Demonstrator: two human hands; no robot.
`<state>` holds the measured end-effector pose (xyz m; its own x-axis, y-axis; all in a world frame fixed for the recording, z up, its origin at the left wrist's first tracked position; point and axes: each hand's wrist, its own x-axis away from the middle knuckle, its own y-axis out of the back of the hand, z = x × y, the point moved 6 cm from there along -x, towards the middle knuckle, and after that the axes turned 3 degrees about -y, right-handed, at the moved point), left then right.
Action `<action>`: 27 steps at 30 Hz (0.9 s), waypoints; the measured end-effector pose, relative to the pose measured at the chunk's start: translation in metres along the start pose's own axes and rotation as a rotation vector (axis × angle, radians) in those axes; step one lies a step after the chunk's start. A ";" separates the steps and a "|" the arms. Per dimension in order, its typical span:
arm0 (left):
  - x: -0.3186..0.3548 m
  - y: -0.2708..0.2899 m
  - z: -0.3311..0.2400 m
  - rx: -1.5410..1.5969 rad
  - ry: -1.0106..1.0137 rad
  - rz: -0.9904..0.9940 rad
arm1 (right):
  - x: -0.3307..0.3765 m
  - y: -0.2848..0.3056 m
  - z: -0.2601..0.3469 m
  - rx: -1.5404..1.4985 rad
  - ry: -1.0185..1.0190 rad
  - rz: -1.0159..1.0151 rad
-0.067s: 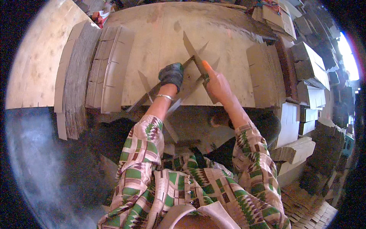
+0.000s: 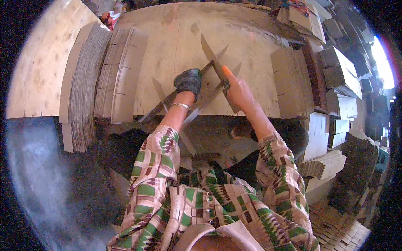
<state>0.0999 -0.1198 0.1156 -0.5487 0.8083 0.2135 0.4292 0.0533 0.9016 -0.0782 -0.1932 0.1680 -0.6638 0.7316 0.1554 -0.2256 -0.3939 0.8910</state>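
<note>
My left hand [image 2: 188, 83], in a dark glove with a bracelet at the wrist, is closed around a partly assembled lattice of crossing cardboard strips [image 2: 159, 109] at the table's near edge. In my right hand [image 2: 239, 94], with orange covering on a fingertip, is a single cardboard strip [image 2: 209, 52] tilted up to the left. This strip meets the end of one lattice strip just right of my left hand. Whether the slots there are joined, I cannot tell. Fingers of both hands are partly hidden.
A pale wooden table [image 2: 167, 46] lies under the work. Stacked slotted cardboard strips stand at left, a tall stack [image 2: 86, 79] beside a second stack [image 2: 119, 79]. Another strip stack [image 2: 293, 83] sits at the right edge. Beyond it are piled cardboard bundles [image 2: 341, 71].
</note>
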 end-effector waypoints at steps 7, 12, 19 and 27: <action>0.039 -0.003 -0.035 0.155 -0.312 -0.147 | -0.007 0.017 -0.002 0.147 0.103 0.033; 0.054 -0.059 -0.035 -0.012 -0.294 0.313 | -0.016 0.017 0.005 0.215 0.143 0.079; 0.051 -0.073 -0.036 -0.037 -0.286 0.283 | -0.014 0.012 -0.003 0.236 0.137 0.036; 0.058 -0.053 -0.046 0.034 -0.288 0.258 | 0.008 -0.022 -0.030 0.186 -0.040 0.062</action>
<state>0.0126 -0.1024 0.0972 -0.1982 0.9289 0.3128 0.5529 -0.1575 0.8182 -0.1001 -0.1959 0.1370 -0.6428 0.7321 0.2255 -0.0470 -0.3315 0.9423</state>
